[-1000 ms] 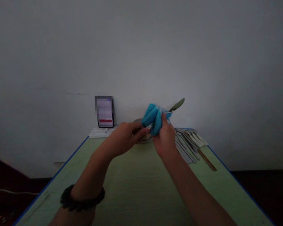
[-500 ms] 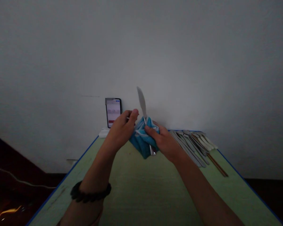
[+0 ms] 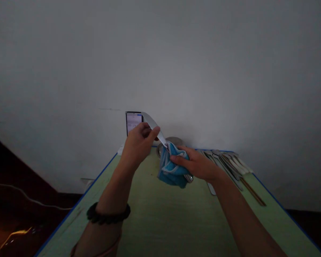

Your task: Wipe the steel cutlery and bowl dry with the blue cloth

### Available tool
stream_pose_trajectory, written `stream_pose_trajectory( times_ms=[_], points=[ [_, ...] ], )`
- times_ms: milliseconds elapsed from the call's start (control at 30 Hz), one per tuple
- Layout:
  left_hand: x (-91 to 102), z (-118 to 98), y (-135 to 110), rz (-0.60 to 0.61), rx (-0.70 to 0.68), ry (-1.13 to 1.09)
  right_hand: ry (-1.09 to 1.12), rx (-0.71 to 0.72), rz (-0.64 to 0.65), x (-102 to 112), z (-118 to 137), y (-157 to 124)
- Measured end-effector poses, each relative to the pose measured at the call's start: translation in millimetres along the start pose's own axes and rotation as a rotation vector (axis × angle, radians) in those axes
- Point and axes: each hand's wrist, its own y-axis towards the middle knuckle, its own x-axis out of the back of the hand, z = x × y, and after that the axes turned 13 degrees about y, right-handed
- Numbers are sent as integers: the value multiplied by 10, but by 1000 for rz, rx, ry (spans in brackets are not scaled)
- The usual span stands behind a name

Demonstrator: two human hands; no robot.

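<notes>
My left hand (image 3: 137, 144) is closed on the pale flat end of a metal utensil (image 3: 151, 125), holding it slanted above the table. The utensil runs down into a blue cloth (image 3: 171, 171), and a shiny rounded tip pokes out beneath the cloth. My right hand (image 3: 200, 166) is wrapped round that cloth and pinches it about the utensil's shaft. Both hands hover over the far middle of the green table (image 3: 163, 221). A dark beaded bracelet (image 3: 108, 216) sits on my left wrist.
A row of several cutlery pieces (image 3: 227, 162) lies at the table's far right, with wooden chopsticks (image 3: 253, 192) beside them. A metal bowl (image 3: 173, 141) sits behind the hands. A lit phone (image 3: 133, 121) leans on the grey wall. The table has blue edges.
The utensil has swung from pointing up-right to leaning up-left. My left hand shifted its grip to the upper end, and my right hand slid the cloth lower along the shaft.
</notes>
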Motion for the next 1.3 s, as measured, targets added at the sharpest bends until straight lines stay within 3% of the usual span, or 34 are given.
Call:
stream_pose_trajectory(
  times_ms=[367, 900, 1067, 1300],
  points=[
    [0, -36, -12, 51, 6, -24, -31, -24, 0, -13, 8, 12],
    [0, -61, -22, 36, 16, -61, -8, 4, 18, -28, -2, 18],
    [1, -29, -6, -51, 49, -173, -45, -16, 79, 51, 30, -28],
    [1, -30, -3, -178, 115, -337, -203, -69, 147, 349, 143, -200]
  ],
)
